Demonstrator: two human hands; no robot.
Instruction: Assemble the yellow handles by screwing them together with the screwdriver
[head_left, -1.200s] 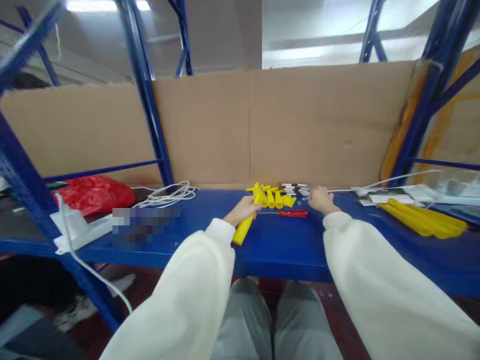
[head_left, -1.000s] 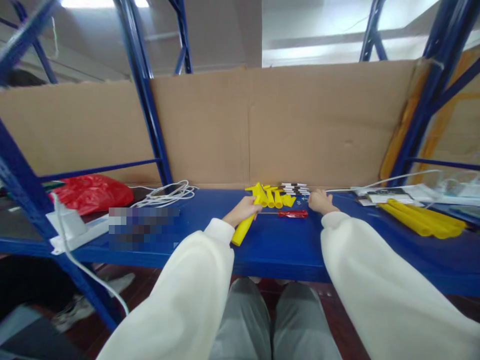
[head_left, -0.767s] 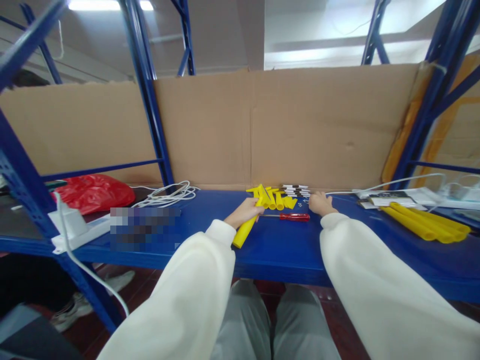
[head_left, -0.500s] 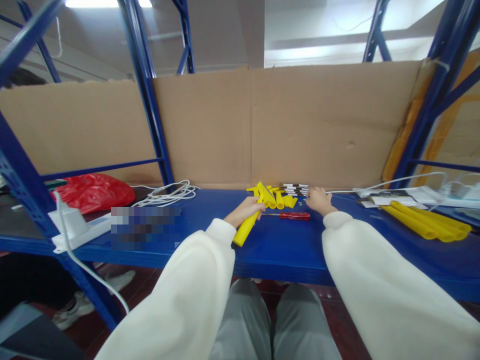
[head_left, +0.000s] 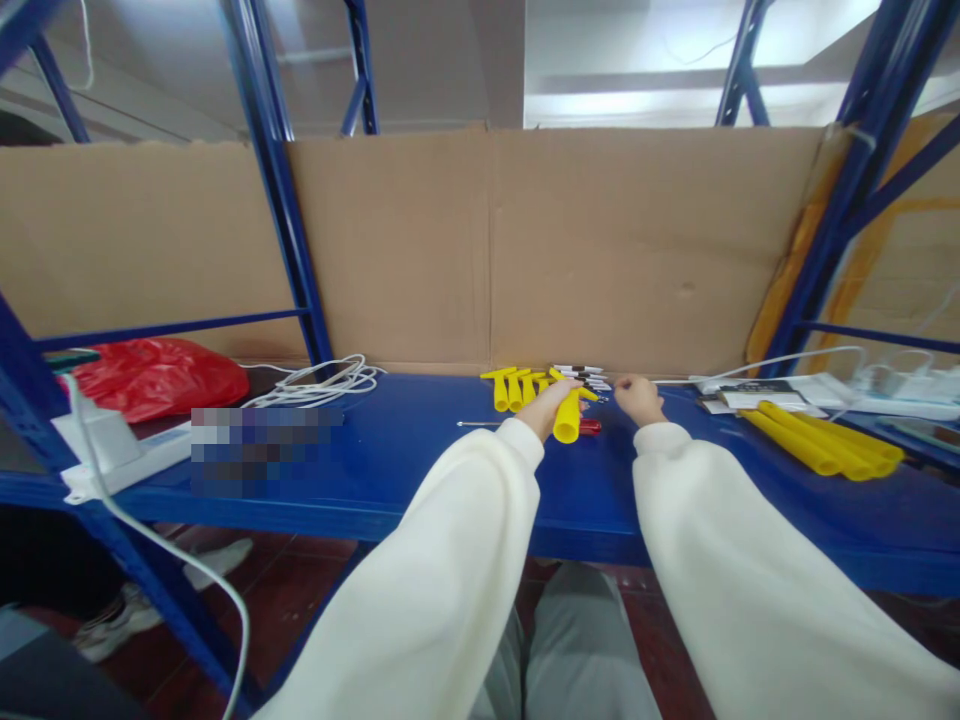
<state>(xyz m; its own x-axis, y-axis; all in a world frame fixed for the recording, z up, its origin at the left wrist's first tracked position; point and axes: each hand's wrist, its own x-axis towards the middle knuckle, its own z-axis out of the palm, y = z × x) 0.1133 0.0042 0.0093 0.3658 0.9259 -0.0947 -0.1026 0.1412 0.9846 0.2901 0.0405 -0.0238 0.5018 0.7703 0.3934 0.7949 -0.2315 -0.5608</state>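
My left hand [head_left: 551, 404] is wrapped round a yellow plastic tube piece [head_left: 567, 424], whose open round end faces me. A narrow cross-piece sticks out at its far end. My right hand [head_left: 637, 397] is just to the right, fingers curled together; anything in them is too small to make out. Under the left hand lies a screwdriver with a red handle [head_left: 592, 427], partly hidden. Behind it stand several similar yellow T-shaped pieces [head_left: 501, 391] in a row. Black-and-white sticks [head_left: 576, 371] lie at the back, beside tiny bits too small to name.
Long yellow tubes [head_left: 825, 445] lie on the right of the blue shelf [head_left: 420, 480]. White cable [head_left: 345, 380], a red plastic bag [head_left: 157, 375] and a white power strip [head_left: 142, 465] are on the left. Cardboard [head_left: 600, 250] walls off the back.
My left hand has moved right with the yellow tube piece, turning its open end toward me, close to my right hand. My right hand's fingers have curled in. The view has shifted slightly.
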